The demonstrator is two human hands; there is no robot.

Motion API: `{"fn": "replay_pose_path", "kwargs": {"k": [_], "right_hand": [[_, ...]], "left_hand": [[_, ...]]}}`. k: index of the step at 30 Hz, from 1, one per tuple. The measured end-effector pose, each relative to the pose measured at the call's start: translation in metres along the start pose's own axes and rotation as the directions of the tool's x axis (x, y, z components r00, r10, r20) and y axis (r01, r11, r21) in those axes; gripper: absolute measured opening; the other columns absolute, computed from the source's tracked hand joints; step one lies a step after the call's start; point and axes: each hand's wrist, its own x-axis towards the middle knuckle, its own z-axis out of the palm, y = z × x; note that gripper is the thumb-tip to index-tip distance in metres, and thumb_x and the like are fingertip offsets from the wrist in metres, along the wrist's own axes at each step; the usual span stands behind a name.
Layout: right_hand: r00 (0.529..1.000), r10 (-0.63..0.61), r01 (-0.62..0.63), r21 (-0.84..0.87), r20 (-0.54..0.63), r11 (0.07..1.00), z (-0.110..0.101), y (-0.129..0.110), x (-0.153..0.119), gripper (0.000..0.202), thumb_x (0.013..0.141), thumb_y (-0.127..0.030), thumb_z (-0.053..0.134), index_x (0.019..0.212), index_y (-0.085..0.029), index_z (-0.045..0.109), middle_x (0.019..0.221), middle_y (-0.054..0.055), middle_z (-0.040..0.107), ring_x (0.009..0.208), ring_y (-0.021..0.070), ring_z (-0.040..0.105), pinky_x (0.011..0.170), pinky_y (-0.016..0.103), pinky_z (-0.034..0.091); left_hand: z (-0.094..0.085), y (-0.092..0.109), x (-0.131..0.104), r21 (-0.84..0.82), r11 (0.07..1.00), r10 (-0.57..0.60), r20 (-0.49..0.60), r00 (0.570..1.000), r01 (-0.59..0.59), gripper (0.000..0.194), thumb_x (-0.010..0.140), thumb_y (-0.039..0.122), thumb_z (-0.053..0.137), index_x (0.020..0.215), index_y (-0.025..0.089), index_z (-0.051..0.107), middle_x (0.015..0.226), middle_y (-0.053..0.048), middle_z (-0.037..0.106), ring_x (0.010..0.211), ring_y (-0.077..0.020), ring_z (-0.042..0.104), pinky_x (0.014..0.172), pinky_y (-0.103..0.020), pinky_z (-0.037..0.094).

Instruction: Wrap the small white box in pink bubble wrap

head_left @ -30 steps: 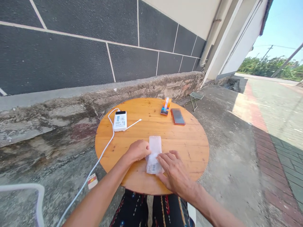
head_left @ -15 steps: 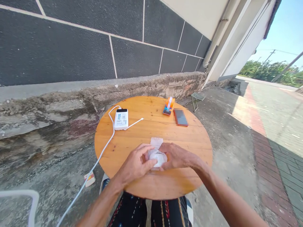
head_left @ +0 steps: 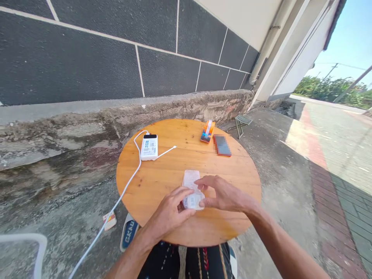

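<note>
A small packet (head_left: 192, 201), loosely covered in clear, whitish plastic that looks like bubble wrap, lies near the front of the round wooden table (head_left: 157, 174). A flat strip of the same wrap (head_left: 192, 176) stretches away from it toward the wall. My left hand (head_left: 174, 207) steadies the packet's left side, index finger along its upper edge and thumb by its lower edge. On the right, my right hand (head_left: 222, 193) is spread, its thumb touching the packet's right edge and its bent fingers over the strip. What is inside the wrap cannot be made out.
A white power bank (head_left: 149, 148) with a white cable (head_left: 123, 192) is at the table's left. Toward the back right are an orange tape dispenser (head_left: 207, 131) and a blurred phone (head_left: 222, 145). A folding stool (head_left: 241, 123) stands behind, near the wall (head_left: 95, 66).
My fingers have loosened and spread around the packet, my right fingers lifting over the strip. The wrap now lies flatter, and more of the strip shows.
</note>
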Motion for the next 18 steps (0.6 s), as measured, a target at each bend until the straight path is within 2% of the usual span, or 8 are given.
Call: {"fn": "replay_pose_path", "kwargs": {"k": [3,5,8,11,14,18], "right_hand": [[0.991,0.058,-0.053,0.043,-0.124,0.998,-0.002,0.003,0.003,0.020,0.086,-0.024,0.055,0.100,-0.020,0.068,0.095,0.003,0.070,0.083,0.0165,0.062,0.075,0.027,0.044],[0.988,0.052,-0.048,0.029,-0.145,0.998,0.003,0.005,0.010,0.021,0.085,-0.016,0.051,0.092,-0.020,0.070,0.092,0.003,0.070,0.082,0.0156,0.063,0.072,0.026,0.043],[0.990,0.048,-0.053,-0.034,-0.130,0.998,0.014,0.008,0.023,0.023,0.083,-0.012,0.050,0.089,-0.020,0.071,0.090,0.003,0.071,0.080,0.0160,0.063,0.071,0.025,0.042],[0.990,0.116,-0.124,-0.109,-0.078,0.986,0.022,0.011,0.030,0.021,0.082,-0.014,0.051,0.084,-0.020,0.072,0.082,0.003,0.071,0.071,0.0156,0.062,0.063,0.024,0.040],[0.983,0.180,-0.181,-0.140,-0.020,0.973,0.024,0.012,0.031,0.019,0.080,-0.015,0.053,0.078,-0.020,0.071,0.074,0.002,0.070,0.064,0.0141,0.060,0.058,0.023,0.036],[0.976,0.219,-0.216,-0.149,0.005,0.965,0.022,0.012,0.029,0.019,0.079,-0.016,0.052,0.073,-0.019,0.070,0.068,0.001,0.069,0.061,0.0127,0.058,0.055,0.022,0.032]], "left_hand": [[0.000,0.000,-0.002,0.003,1.000,0.002,0.001,1.000,-0.002,0.046,0.074,0.010,0.063,0.118,0.024,0.058,0.123,-0.002,0.060,0.113,-0.0169,0.055,0.097,-0.027,0.044],[0.001,0.000,-0.004,0.009,1.000,0.010,-0.003,1.000,-0.010,0.047,0.074,0.009,0.062,0.118,0.024,0.057,0.124,-0.002,0.059,0.114,-0.0167,0.054,0.097,-0.027,0.043],[0.002,-0.001,-0.007,0.028,0.999,0.025,-0.017,1.000,-0.025,0.046,0.075,0.010,0.062,0.118,0.024,0.057,0.124,-0.002,0.058,0.114,-0.0172,0.053,0.098,-0.029,0.042],[0.002,-0.001,-0.007,0.078,0.996,0.046,-0.037,0.998,-0.043,0.045,0.075,0.012,0.064,0.118,0.024,0.057,0.120,-0.003,0.061,0.111,-0.0191,0.053,0.096,-0.032,0.043],[0.000,0.000,-0.005,0.132,0.988,0.082,-0.042,0.996,-0.076,0.043,0.073,0.013,0.066,0.114,0.024,0.059,0.113,-0.002,0.064,0.107,-0.0212,0.052,0.093,-0.035,0.043],[-0.004,0.001,-0.002,0.126,0.987,0.102,-0.029,0.994,-0.097,0.040,0.072,0.013,0.066,0.111,0.023,0.060,0.113,-0.003,0.063,0.108,-0.0208,0.052,0.095,-0.035,0.042]]}}
